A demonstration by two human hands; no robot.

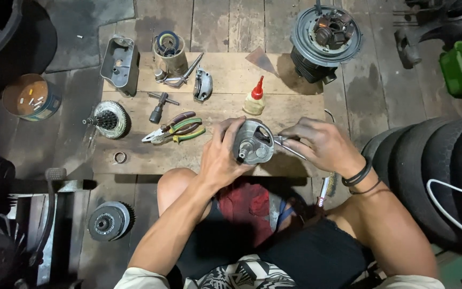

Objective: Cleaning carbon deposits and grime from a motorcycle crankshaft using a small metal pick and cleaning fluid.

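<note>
Near edge: the person sits cross-legged, knees either side of a red rag [244, 206] lying on the lap. A round clutch part [109, 220] lies on the floor at near left.

Left hand [221, 160] is clenched around a round grey metal housing [253, 141], fingers curled over its left rim, thumb along the lower side. The housing is held just above the near edge of the wooden board [225, 80], face tilted up toward the camera, short shaft stub pointing near-left; its flat face runs roughly left to right.

Right hand [319, 144] grasps a thin metal tool [287, 145] between thumb and fingertips. The tool's long axis runs left-right, slightly slanted, tip touching the right side of the housing. The fingers sit just right of the housing.

Room: open board left of the hands up to the pliers [175, 128], which are near but apart. A small ring [119, 157] lies near the board's left corner. Stacked tyres [429, 171] close the right side.

Farther: glue bottle with red cap [254, 97] stands just beyond the housing. A gear cluster [109, 120] and a T-handle wrench [160, 106] lie left. At the far edge, a grey cover [120, 63], a can of tools [169, 53] and an engine stator [324, 37].
</note>
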